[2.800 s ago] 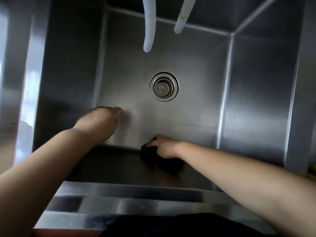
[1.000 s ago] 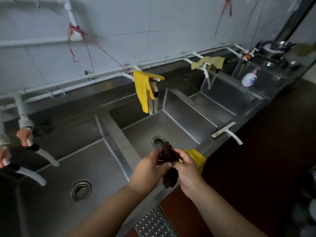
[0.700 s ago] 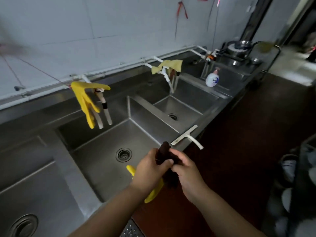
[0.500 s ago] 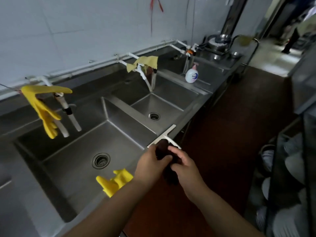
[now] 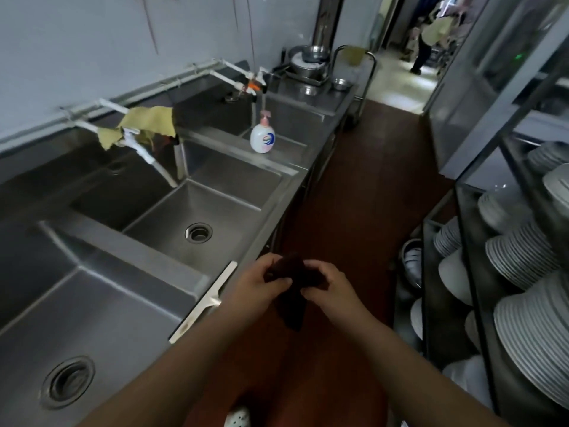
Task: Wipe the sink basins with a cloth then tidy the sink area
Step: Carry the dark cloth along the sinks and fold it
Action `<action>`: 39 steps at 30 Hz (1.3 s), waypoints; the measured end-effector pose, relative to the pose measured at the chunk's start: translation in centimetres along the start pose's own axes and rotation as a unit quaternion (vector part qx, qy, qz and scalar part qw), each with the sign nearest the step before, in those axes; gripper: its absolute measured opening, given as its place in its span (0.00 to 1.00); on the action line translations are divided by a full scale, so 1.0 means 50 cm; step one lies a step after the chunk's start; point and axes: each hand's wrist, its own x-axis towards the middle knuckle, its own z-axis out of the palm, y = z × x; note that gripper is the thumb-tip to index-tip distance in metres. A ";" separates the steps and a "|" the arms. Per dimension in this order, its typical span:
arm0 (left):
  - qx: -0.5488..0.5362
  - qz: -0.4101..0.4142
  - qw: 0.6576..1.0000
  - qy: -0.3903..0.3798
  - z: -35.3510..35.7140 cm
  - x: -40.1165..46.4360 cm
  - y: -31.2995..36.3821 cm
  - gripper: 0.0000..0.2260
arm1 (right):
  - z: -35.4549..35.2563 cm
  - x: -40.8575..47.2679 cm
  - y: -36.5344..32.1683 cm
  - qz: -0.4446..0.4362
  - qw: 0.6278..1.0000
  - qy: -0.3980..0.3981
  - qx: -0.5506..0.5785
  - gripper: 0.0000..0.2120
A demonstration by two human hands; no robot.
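Running along the left is a steel sink unit w/ several basins; near basin and mid basin each have a round drain. White squeegee lies on the front rim betw. them, just left of the hands. Olive rag hangs over a white tap pipe above mid basin. Soap pump bottle stands on the divider further down, metal bowls on the counter beyond. Rack on the right holds stacked plates. Brown floor underneath. Dark cloth is held in front of the body, off the sink edge, over the floor. Left hand grips its top left, right hand pinches it from the right; fingers curled round the fabric, tail hanging down betw. the wrists.
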 end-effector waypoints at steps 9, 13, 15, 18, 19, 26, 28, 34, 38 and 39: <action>-0.036 -0.042 0.998 0.022 -0.031 0.244 0.045 0.03 | -0.140 0.213 -0.081 -0.035 0.998 0.041 -0.012 0.03; -0.061 -0.022 0.998 0.006 -0.023 0.324 0.067 0.17 | -0.191 0.302 -0.090 -0.051 0.997 0.044 -0.031 0.05; -0.060 -0.014 0.998 -0.024 -0.013 0.373 0.074 0.29 | -0.221 0.350 -0.090 -0.060 0.996 0.031 -0.050 0.06; 0.018 -0.009 0.999 -0.043 0.012 0.451 0.085 0.27 | -0.273 0.420 -0.085 -0.079 0.995 -0.005 -0.061 0.06; 0.050 -0.010 0.998 -0.036 0.023 0.480 0.089 0.21 | -0.293 0.445 -0.081 -0.083 0.995 -0.015 -0.060 0.07; 0.013 -0.049 0.996 0.070 0.117 0.699 0.143 0.06 | -0.478 0.628 -0.040 -0.109 0.991 -0.040 -0.068 0.08; 0.007 -0.035 0.996 0.083 0.145 0.754 0.162 0.05 | -0.531 0.678 -0.030 -0.114 0.989 -0.043 -0.084 0.07; 0.024 -0.026 0.991 0.126 0.201 0.892 0.200 0.06 | -0.625 0.816 -0.019 -0.127 0.985 -0.080 -0.088 0.06; 0.044 -0.018 0.987 0.155 0.206 0.989 0.218 0.07 | -0.651 0.907 -0.031 -0.114 0.980 -0.157 -0.045 0.10; 0.052 -0.020 0.986 0.156 0.203 1.016 0.220 0.07 | -0.653 0.933 -0.035 -0.108 0.977 -0.183 -0.022 0.11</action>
